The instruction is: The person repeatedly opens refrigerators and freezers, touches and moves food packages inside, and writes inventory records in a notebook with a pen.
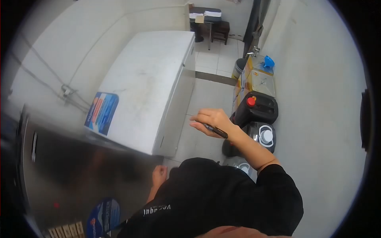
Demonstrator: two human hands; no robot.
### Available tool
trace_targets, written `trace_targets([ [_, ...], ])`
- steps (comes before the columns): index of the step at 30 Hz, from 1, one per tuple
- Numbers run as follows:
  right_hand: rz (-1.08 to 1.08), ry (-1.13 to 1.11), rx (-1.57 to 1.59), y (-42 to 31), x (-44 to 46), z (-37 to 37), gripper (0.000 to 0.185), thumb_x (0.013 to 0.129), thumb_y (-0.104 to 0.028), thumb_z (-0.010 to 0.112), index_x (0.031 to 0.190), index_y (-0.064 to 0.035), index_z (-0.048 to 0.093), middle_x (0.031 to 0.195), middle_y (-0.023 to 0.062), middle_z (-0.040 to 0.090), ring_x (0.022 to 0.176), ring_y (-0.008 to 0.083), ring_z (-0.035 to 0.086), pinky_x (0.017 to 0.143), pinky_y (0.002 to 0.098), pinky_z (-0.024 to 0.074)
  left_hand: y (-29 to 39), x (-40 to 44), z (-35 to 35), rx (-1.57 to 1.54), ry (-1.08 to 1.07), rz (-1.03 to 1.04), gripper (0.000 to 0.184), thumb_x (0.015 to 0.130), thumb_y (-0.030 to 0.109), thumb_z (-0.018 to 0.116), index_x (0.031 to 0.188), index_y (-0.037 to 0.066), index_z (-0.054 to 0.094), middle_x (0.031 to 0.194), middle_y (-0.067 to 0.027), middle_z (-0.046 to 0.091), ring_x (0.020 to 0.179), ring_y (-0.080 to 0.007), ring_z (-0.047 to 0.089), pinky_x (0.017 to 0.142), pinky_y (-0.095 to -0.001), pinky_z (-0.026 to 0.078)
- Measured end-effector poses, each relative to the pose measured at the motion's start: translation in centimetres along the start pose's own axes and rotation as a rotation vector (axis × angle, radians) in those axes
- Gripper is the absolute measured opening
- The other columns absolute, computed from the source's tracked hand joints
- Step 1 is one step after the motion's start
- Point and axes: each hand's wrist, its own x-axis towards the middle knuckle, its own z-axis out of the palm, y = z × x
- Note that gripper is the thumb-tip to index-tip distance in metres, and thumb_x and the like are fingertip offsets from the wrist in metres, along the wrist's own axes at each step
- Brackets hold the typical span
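My right hand [211,121] is raised in front of my body, its fingers closed around a black marker [216,130]. The marker lies slantwise across the hand, and its thicker end sticks out toward my wrist. Down at my left side, my left hand [159,174] hangs with its fingers curled in, and I see nothing in it. That hand is close to the near corner of a white chest freezer [139,75], which has a blue label [102,113] on its lid.
Along the right wall stand a dark jerrycan [262,109] with a red cap, clear bottles with white caps [266,136], and cardboard boxes [248,77] topped by a blue funnel [269,62]. A dark shiny appliance [79,166] is at left. A tiled aisle [208,97] leads to a desk [204,16].
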Motion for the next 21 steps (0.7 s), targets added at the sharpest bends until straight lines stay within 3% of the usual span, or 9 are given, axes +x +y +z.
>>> trace_targets([
  [4,0.096,0.069,-0.039,10.1,2.2,-1.9,0.013,0.084,-0.017,0.071,0.092,-0.0075,0.066,0.074,0.0062,0.062,0.064,0.0246,0.063,0.056,0.0337,0.0509,9.0,11.4,2.6,-0.084,0.001,0.317,0.016,0.094,0.017,0.062,0.095,0.001,0.063,0.088,-0.0159,0.064,0.079,-0.0296,0.063,0.071,-0.0376,0.05],
  [8,0.17,0.185,-0.04,22.9,4.0,-6.2,0.014,0.083,-0.01,0.073,0.09,-0.0062,0.062,0.08,0.0071,0.063,0.068,0.0198,0.064,0.059,0.0306,0.0522,15.2,25.0,3.6,-0.122,0.128,0.393,0.015,0.094,0.011,0.06,0.106,0.001,0.062,0.093,-0.012,0.064,0.077,-0.0226,0.064,0.069,-0.0337,0.051],
  [9,0.218,0.203,-0.078,25.9,4.8,-8.0,0.015,0.082,-0.011,0.073,0.089,-0.0063,0.061,0.079,0.0082,0.063,0.069,0.0242,0.065,0.06,0.0321,0.052,16.9,28.9,4.0,-0.166,0.188,0.389,0.016,0.094,0.009,0.06,0.109,0.002,0.061,0.095,-0.0111,0.064,0.077,-0.021,0.063,0.069,-0.0331,0.051],
  [11,0.394,0.26,-0.221,32.8,5.0,-10.2,0.02,0.081,-0.017,0.077,0.087,-0.0061,0.061,0.08,0.0075,0.063,0.064,0.0226,0.062,0.059,0.0316,0.0517,19.7,37.5,6.0,-0.216,0.255,0.405,0.021,0.094,0.007,0.061,0.113,0.0,0.057,0.095,-0.0102,0.062,0.076,-0.0187,0.062,0.07,-0.0317,0.051],
  [12,0.381,0.298,-0.285,36.8,4.9,-11.2,0.023,0.08,-0.018,0.079,0.088,-0.0053,0.061,0.08,0.0085,0.063,0.063,0.0226,0.061,0.057,0.0301,0.0496,21.7,42.3,7.1,-0.266,0.336,0.419,0.026,0.093,0.006,0.062,0.116,-0.001,0.054,0.096,-0.0093,0.06,0.075,-0.0163,0.061,0.072,-0.0303,0.051],
  [13,0.37,0.3,-0.305,40.8,4.6,-12.1,0.023,0.08,-0.018,0.079,0.088,-0.0053,0.061,0.08,0.0085,0.063,0.063,0.0226,0.061,0.057,0.0301,0.0496,23.8,47.5,8.7,-0.285,0.339,0.431,0.026,0.093,0.006,0.062,0.116,-0.001,0.054,0.096,-0.0093,0.06,0.075,-0.0163,0.061,0.072,-0.0303,0.051],
  [15,0.725,0.343,-0.27,47.3,3.2,-13.8,0.027,0.078,-0.018,0.081,0.086,-0.0036,0.06,0.073,0.0096,0.063,0.059,0.023,0.059,0.055,0.0299,0.047,27.9,56.3,12.9,-0.219,0.417,0.508,0.03,0.091,0.004,0.064,0.117,-0.001,0.052,0.097,-0.0103,0.06,0.076,-0.0162,0.059,0.073,-0.0299,0.051],
  [19,0.879,0.339,-0.217,55.7,3.9,-15.9,0.031,0.078,-0.019,0.081,0.078,-0.0016,0.056,0.064,0.0105,0.059,0.055,0.0224,0.057,0.052,0.0306,0.0447,41.7,70.1,20.5,-0.355,0.229,0.828,0.033,0.086,0.001,0.068,0.115,0.0,0.052,0.098,-0.0109,0.06,0.083,-0.0169,0.06,0.076,-0.0298,0.051],
  [21,0.958,0.331,-0.4,59.1,4.9,-17.3,0.034,0.082,-0.018,0.077,0.07,-0.0011,0.05,0.059,0.0106,0.056,0.05,0.022,0.054,0.05,0.0313,0.043,48.6,75.4,23.6,-0.365,0.167,0.958,0.036,0.083,0.006,0.071,0.114,0.004,0.054,0.093,-0.0087,0.061,0.086,-0.0226,0.062,0.087,-0.0393,0.048],
])
